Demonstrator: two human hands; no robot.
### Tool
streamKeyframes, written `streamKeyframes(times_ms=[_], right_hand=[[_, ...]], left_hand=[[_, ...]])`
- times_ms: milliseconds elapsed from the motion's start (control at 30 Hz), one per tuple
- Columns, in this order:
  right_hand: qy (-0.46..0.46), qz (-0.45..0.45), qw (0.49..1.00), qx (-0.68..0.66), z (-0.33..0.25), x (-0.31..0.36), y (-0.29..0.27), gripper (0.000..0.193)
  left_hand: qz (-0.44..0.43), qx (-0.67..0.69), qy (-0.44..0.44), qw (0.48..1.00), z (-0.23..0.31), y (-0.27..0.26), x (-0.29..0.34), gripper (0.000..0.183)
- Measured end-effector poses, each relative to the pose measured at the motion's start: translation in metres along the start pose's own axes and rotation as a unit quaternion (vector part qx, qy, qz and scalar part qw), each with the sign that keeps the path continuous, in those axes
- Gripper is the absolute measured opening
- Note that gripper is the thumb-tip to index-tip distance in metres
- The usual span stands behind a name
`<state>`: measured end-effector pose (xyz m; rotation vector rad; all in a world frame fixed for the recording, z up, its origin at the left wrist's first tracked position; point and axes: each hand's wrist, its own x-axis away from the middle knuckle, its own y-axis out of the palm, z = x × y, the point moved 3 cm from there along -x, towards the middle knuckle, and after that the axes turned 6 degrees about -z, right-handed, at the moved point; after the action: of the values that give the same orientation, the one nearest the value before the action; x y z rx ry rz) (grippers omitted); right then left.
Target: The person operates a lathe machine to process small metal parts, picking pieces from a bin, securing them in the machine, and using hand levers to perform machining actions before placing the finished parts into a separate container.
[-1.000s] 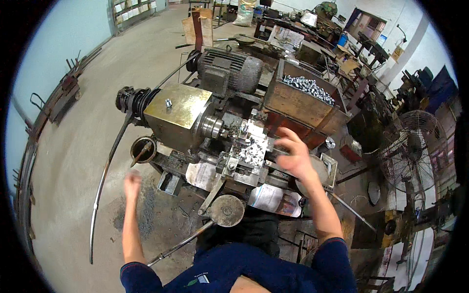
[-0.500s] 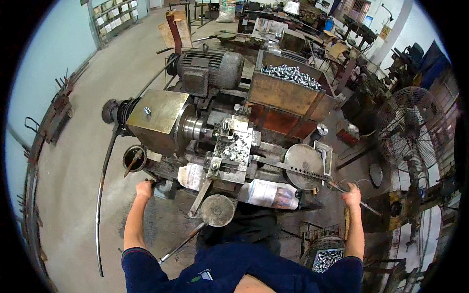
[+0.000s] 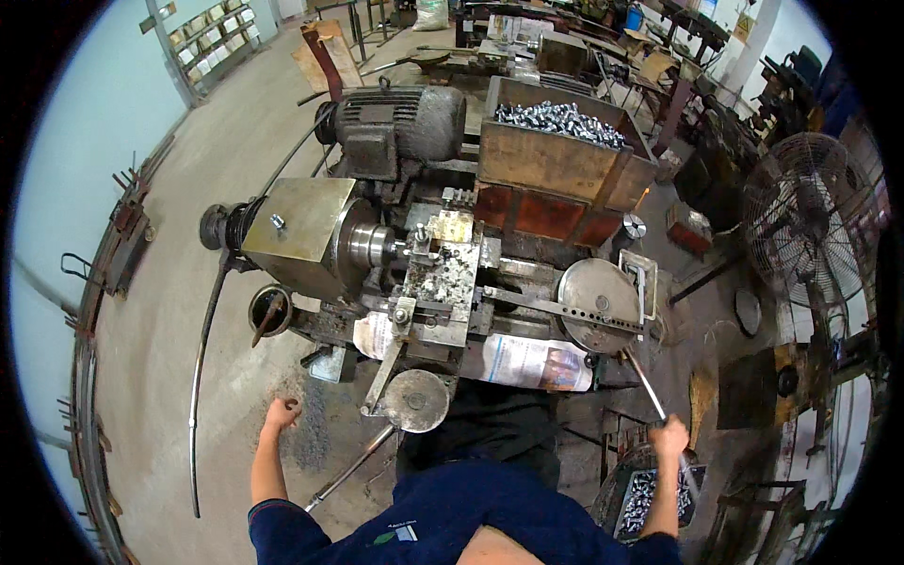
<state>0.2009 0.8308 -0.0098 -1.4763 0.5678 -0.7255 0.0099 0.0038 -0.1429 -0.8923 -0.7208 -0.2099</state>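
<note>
My right hand (image 3: 669, 436) is closed around a long metal lever (image 3: 644, 379) at the right end of a small lathe. The lever joins a perforated flat bar (image 3: 565, 309) beside a round metal disc (image 3: 600, 303). Away from the machine on the left, my left hand (image 3: 282, 413) hangs above the floor with its fingers curled; what they hold, if anything, is hidden. The chuck (image 3: 369, 245) faces a tool slide (image 3: 438, 292) strewn with dark chips. A second lever (image 3: 353, 466) with a round disc (image 3: 416, 400) points toward me. One small metal part (image 3: 278, 222) lies on the headstock cover (image 3: 301, 217).
Behind the lathe stands a large metal bin (image 3: 551, 155) heaped with shiny metal parts. A crate of similar parts (image 3: 638, 504) sits below my right forearm. A pot with a brush (image 3: 270, 311), an electric motor (image 3: 400, 132) and a floor fan (image 3: 808, 221) surround the machine.
My right hand has swung the lever toward me, from the right. My left hand has drawn back from beside the grey box at the lathe's left front. The view has shifted slightly.
</note>
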Motion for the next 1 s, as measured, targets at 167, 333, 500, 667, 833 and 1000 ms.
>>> streamKeyframes(times_ms=[167,333,500,667,833,1000], right_hand=[[-0.010,-0.051,0.994,-0.092,-0.034,0.070,0.008,0.034],[0.012,-0.085,0.986,-0.145,-0.054,0.092,0.000,0.030],[-0.006,-0.080,0.986,-0.145,-0.051,0.094,0.007,0.031],[-0.010,-0.097,0.986,-0.136,-0.059,0.100,-0.004,0.031],[-0.003,-0.141,0.980,-0.141,-0.060,0.095,-0.011,0.029],[-0.035,-0.115,0.989,-0.081,-0.043,0.073,-0.002,0.028]], left_hand=[[-0.006,0.056,-0.008,0.998,-0.004,0.008,-0.013,0.039],[0.021,0.056,0.086,0.994,0.028,0.008,-0.032,0.037],[0.015,0.084,0.100,0.991,0.045,0.005,-0.042,0.035],[0.005,0.120,0.095,0.988,0.034,0.009,-0.047,0.033],[0.014,0.083,0.089,0.993,0.052,0.000,-0.032,0.036],[0.044,0.069,0.078,0.994,0.050,-0.013,-0.029,0.039]])
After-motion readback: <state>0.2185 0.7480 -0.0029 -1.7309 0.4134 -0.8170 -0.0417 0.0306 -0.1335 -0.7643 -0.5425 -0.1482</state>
